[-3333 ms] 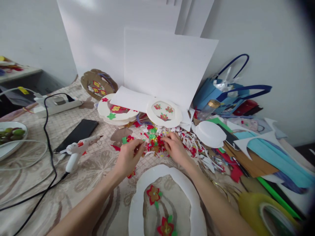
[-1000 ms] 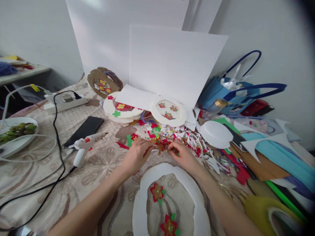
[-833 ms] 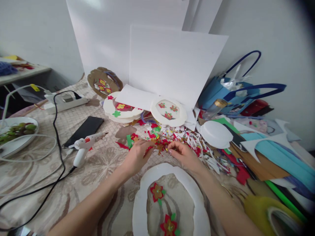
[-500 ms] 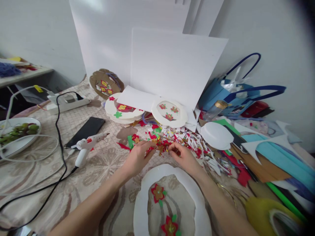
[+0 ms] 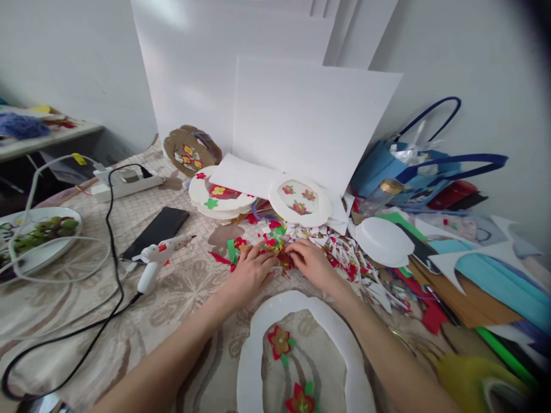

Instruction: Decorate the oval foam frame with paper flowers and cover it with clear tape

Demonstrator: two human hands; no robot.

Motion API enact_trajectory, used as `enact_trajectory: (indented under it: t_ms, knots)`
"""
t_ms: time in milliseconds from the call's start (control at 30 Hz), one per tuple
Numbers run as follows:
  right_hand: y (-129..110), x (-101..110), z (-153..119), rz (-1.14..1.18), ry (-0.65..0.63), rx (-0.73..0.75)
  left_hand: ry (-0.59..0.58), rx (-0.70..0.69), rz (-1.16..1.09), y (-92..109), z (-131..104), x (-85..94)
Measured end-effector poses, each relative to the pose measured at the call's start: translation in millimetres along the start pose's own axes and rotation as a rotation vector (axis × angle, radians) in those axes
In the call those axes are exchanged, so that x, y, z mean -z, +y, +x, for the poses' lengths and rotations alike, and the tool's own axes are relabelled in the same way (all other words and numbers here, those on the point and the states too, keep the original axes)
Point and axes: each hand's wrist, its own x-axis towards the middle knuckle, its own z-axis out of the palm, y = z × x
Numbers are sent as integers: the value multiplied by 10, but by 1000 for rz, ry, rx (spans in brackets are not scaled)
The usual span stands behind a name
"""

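Observation:
My left hand [image 5: 255, 267] lies palm down at the near left edge of a pile of paper scraps [image 5: 344, 252], fingers spread over the red, green and gold bits. Opposite it, my right hand [image 5: 310, 264] reaches into the same pile, its fingers loosely bent and their tips partly hidden among the scraps. Nothing shows clearly held in either hand. Between my forearms sits a white scalloped frame [image 5: 252, 367] with a see-through middle. On that middle are a red and brown paper flower [image 5: 280, 342] and a second paper flower [image 5: 300, 400], both with green leaves.
Left are a glue gun [image 5: 152, 264], a black phone [image 5: 157, 229], a power strip [image 5: 129, 186] and a plate [image 5: 71, 246] of grapes. Decorated frames [image 5: 325, 209] and white boards [image 5: 310, 126] stand behind. Right are white pieces [image 5: 383, 241], coloured sheets [image 5: 486, 292] and yellow tape [image 5: 462, 373].
Both hands have lowered onto the scraps. My left fingers have spread flat over them, and the right fingers reach deeper into the pile. The view has shifted slightly.

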Motion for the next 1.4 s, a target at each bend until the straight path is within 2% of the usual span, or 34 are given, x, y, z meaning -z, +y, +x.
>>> enact_trajectory:
  t_ms: [300,467,800,1033,1133,1233,1400]
  knots:
    - [-28,-17,62,-178,-5,58,9,39,44,-19,15,44]
    - [89,28,23,-212,68,14,55,64,-7,-15,20,62]
    - [322,256,-86,-243,172,-86,115,7,-75,-18,35,65]
    - [367,132,-32,-262,133,-41,174,-6,-87,-7,38,83]
    - [400,98,-14,-302,172,-78,182,-4,-87,-20,36,76]
    - [448,135,-22,-336,217,-131,190,4,-92,-21,36,76]
    - [480,222,-43,-335,214,-157,175,12,-101,4,39,94]
